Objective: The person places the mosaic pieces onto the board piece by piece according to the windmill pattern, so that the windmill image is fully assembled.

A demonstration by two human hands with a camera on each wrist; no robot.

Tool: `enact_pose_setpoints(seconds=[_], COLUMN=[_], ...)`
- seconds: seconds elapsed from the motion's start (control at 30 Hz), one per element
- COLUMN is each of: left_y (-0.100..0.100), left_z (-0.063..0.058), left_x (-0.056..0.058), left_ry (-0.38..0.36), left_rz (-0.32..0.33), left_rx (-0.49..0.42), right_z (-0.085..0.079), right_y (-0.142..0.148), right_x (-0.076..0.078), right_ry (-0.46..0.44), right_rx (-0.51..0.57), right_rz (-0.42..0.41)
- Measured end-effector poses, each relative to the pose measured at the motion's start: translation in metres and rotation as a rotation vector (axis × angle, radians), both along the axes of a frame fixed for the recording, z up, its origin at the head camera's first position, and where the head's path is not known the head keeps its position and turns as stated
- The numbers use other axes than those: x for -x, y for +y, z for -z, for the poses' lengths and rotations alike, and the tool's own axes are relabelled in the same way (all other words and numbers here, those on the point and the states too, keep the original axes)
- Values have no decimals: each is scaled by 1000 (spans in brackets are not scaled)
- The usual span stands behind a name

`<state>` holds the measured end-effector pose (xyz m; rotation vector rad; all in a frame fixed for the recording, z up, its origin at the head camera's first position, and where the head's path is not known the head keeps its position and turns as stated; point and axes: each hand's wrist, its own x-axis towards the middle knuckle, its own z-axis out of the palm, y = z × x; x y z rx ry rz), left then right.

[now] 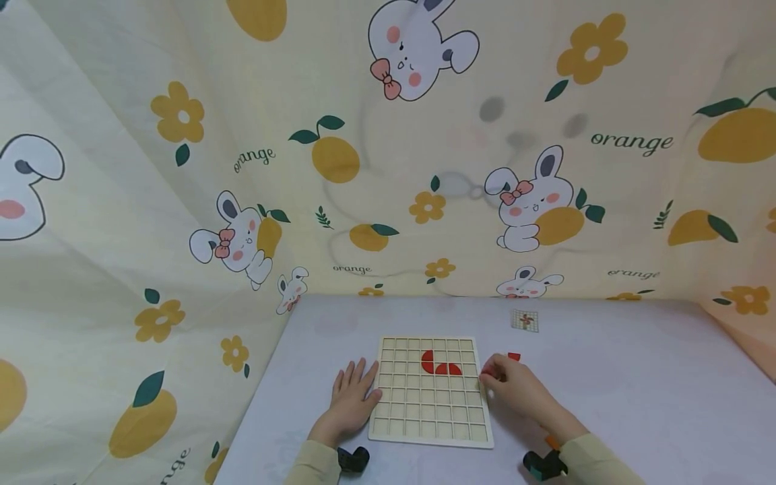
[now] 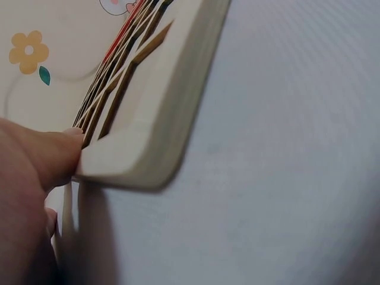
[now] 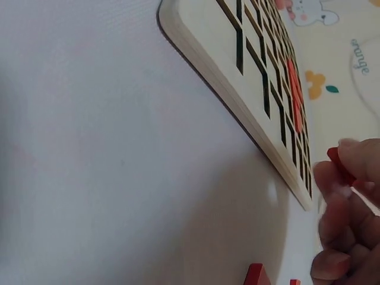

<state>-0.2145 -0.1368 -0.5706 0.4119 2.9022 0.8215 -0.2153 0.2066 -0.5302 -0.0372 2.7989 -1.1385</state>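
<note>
A pale wooden grid board (image 1: 431,411) lies on the table, with several red quarter-round pieces (image 1: 428,362) set in its upper middle cells. My left hand (image 1: 350,403) rests at the board's left edge, its fingers spread and straight. In the left wrist view the thumb (image 2: 56,155) touches the board's rim (image 2: 160,142). Just off the board's right edge, my right hand (image 1: 515,387) pinches a small red piece (image 3: 339,165) between thumb and forefinger. The fingers hide most of that piece, so its full shape cannot be seen.
Behind the right hand lies a loose red piece (image 1: 514,356); the right wrist view shows red pieces (image 3: 255,275) on the table. A small card with a red pattern on a grid (image 1: 525,320) lies farther back. A printed curtain (image 1: 418,202) hangs behind the table.
</note>
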Motion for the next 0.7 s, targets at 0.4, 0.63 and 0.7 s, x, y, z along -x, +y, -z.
enact_pose_setpoints(seconds=[0.4, 0.63, 0.7], left_y=[-4, -5, -5], left_z=[-1, -2, -2], left_x=[2, 1, 1], left_ry=[-28, -26, -27], left_rz=[7, 12, 9], left_rx=[18, 12, 16], right_z=[-6, -3, -3], right_y=[-53, -89, -96], right_x=[14, 20, 21], right_ry=[82, 80, 85], right_rx=[-32, 12, 17], right_rz=[-185, -251, -263])
